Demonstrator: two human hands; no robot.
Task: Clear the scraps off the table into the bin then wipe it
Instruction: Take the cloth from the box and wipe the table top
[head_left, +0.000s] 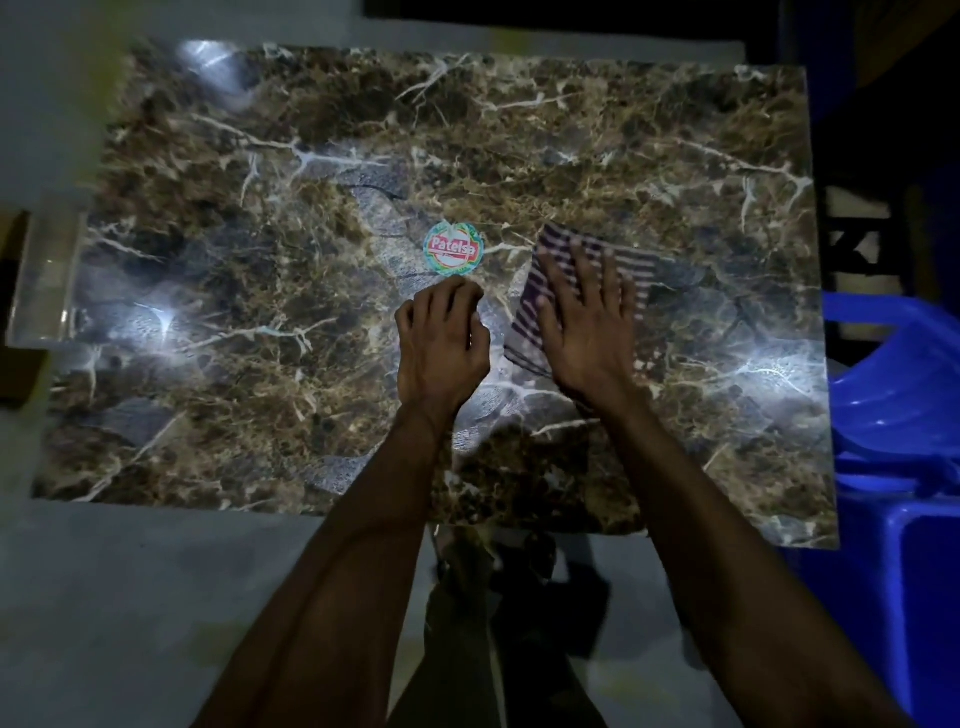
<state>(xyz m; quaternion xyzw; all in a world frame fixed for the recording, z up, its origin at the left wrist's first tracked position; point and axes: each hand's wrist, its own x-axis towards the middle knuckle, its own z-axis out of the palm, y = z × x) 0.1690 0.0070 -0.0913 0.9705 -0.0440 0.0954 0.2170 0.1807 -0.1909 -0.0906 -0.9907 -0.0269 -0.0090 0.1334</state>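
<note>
A brown marble-patterned table (260, 260) fills the view. My right hand (587, 322) lies flat with spread fingers on a purple-and-white striped cloth (631, 262) right of the table's middle; the hand looks blurred. My left hand (441, 338) rests beside it on the tabletop with its fingers curled under, holding nothing that I can see. A round red-and-green sticker (451, 253) is stuck to the table just beyond my left hand. I see no scraps on the surface and no bin in view.
Blue plastic chairs (904, 415) stand along the table's right side. A pale, glassy object (41, 280) sits at the left edge. Grey floor (156, 597) lies in front, where my legs show below the table's near edge.
</note>
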